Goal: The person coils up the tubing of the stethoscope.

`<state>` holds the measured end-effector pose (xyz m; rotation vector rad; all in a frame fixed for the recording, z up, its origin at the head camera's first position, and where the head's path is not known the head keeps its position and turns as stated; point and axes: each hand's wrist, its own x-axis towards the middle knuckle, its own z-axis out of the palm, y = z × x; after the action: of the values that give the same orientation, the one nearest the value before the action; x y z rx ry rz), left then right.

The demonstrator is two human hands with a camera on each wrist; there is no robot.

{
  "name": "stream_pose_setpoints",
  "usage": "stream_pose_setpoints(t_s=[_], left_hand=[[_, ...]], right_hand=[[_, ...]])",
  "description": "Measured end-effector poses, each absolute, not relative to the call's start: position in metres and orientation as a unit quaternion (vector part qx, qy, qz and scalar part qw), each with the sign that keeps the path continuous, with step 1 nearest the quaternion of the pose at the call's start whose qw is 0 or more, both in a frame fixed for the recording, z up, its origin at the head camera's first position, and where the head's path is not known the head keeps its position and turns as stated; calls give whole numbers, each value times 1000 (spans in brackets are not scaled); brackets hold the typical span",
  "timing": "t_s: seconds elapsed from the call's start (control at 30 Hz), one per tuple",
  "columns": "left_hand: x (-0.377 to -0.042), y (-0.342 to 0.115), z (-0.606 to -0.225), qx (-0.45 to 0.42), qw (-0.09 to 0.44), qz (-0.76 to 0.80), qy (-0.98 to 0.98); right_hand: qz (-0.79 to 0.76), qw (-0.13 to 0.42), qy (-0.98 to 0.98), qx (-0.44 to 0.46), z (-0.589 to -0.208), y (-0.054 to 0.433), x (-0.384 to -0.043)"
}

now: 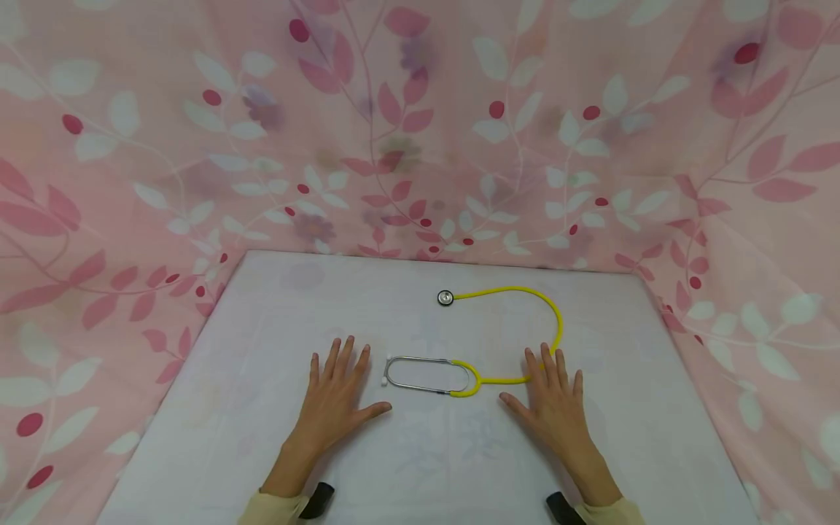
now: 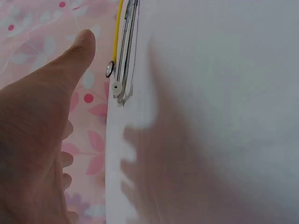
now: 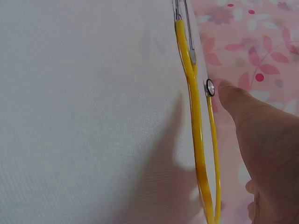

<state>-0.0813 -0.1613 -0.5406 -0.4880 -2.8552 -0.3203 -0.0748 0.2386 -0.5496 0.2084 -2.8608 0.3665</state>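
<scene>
A stethoscope (image 1: 505,380) with yellow tubing lies on the white table, its tube curving round to a round metal chest piece (image 1: 445,297) at the back. Its metal ear tubes (image 1: 420,359) point left and end in white ear tips. Left of these ear tips, my left hand (image 1: 335,405) is spread with fingers straight and holds nothing. My right hand (image 1: 554,405) is spread too, over the right part of the tubing, and overlaps it in the head view. Both wrist views show the thumb held away from the stethoscope, with a hand shadow on the cloth.
A white cloth covers the table (image 1: 420,467). Behind it and at both sides hangs a pink curtain (image 1: 420,146) with leaf patterns. A black strap piece (image 1: 318,501) sits at the left wrist, and another black piece (image 1: 564,508) at the right wrist.
</scene>
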Motion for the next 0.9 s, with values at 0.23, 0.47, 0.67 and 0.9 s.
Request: stream_pose_setpoints(t_s=[0.23, 0.47, 0.67, 0.9], left_hand=[[-98, -142, -538, -223, 99, -106, -964], [-116, -122, -546, -280, 63, -114, -951], [-126, -113, -553, -325, 53, -125, -936], [-133, -108, -558, -345, 73, -124, -928]], right_hand=[[124, 116, -981, 90, -550, 235, -82], [106, 90, -982, 126, -553, 220, -90], [105, 68, -982, 144, -555, 208, -91], [103, 78, -978, 166, -557, 200, -88]])
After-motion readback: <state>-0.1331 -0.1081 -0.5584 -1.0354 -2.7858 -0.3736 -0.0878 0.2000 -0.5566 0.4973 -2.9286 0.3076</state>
